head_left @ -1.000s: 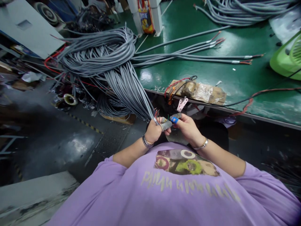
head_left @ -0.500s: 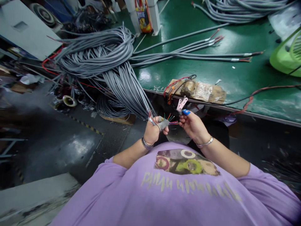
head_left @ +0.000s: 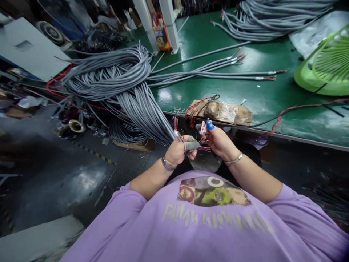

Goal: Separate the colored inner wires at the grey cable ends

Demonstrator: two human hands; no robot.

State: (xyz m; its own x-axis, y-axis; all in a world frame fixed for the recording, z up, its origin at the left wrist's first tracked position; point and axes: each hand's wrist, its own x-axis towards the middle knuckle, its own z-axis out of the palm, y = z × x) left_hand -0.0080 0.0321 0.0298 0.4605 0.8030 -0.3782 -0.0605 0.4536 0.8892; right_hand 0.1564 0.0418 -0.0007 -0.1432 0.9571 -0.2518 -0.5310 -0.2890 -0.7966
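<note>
My left hand (head_left: 176, 151), its thumb in a grey cover, is closed around the end of a grey cable. Thin coloured wires (head_left: 205, 148) fan out from it towards my other hand. Another stripped end (head_left: 175, 123) with coloured strands stands up just behind the left fingers. My right hand (head_left: 219, 141), with a blue cover on the thumb, pinches a small pink tool (head_left: 203, 128) whose exact kind I cannot make out. Its fingertips are close to the fanned wires; whether they touch is unclear.
A big bundle of grey cables (head_left: 109, 72) hangs over the green table's (head_left: 185, 98) left edge. Along the front edge lies a taped wooden block (head_left: 229, 112) with red and black leads. A green fan (head_left: 321, 69) and a second cable coil (head_left: 267, 22) are farther right.
My right hand has turned, so the pink tool sits lower and nearer the wires. The left hand still grips the cable. The whole view has shifted slightly.
</note>
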